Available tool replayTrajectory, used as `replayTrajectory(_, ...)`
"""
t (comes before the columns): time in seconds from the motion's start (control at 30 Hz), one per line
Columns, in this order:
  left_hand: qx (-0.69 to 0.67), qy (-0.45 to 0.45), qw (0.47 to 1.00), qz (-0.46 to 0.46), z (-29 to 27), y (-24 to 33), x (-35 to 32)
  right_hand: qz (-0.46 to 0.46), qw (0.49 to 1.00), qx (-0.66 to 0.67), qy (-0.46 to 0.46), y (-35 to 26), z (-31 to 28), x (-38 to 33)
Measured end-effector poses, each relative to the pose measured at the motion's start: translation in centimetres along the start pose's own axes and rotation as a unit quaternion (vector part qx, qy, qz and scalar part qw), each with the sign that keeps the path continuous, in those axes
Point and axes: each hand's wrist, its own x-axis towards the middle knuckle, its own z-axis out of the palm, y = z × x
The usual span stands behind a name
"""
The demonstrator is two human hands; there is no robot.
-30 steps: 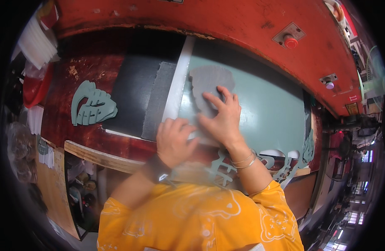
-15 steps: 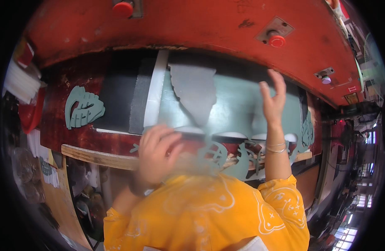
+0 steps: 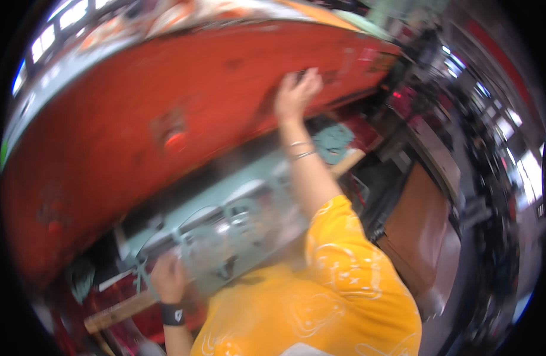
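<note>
A sheet of green material with cut-out openings (image 3: 240,213) lies along the front of the machine bed. My left hand (image 3: 169,276) is at its left end, by the bed's front edge; its fingers are smeared by motion, so a grip cannot be made out. My right hand (image 3: 297,95) is raised against the red machine panel (image 3: 225,89), its fingers somewhat apart around a small dark spot. Whatever control lies behind those fingers is hidden. A red push button (image 3: 174,141) sits on the panel left of that hand.
Another red button (image 3: 53,226) is farther left on the panel. Green cut pieces (image 3: 332,142) lie at the bed's right end and another green piece (image 3: 82,279) at its left. A wooden strip (image 3: 119,311) edges the front. A brown board (image 3: 418,225) stands to the right.
The view has swung to the right and tilted. My right hand has gone from above the bed to the red panel. My left hand has moved toward the sheet's left end.
</note>
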Motion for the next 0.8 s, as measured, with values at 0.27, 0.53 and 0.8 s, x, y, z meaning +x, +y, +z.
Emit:
replayTrajectory(0.27, 0.142, -0.105, 0.980, -0.092, -4.7, -9.5, 22.1, 0.013, 0.920, 0.204, -0.335, -11.3, 7.0, -7.0)
replayTrajectory(0.53, 0.191, -0.100, 0.976, -0.034, -8.1, -9.1, 34.3, -0.131, 0.789, 0.079, -0.595, -15.1, 15.4, -9.7)
replayTrajectory(0.8, 0.187, -0.084, 0.979, -0.023, -6.6, -11.7, 33.6, -0.134, 0.816, 0.068, -0.559, -15.3, 14.6, -10.6)
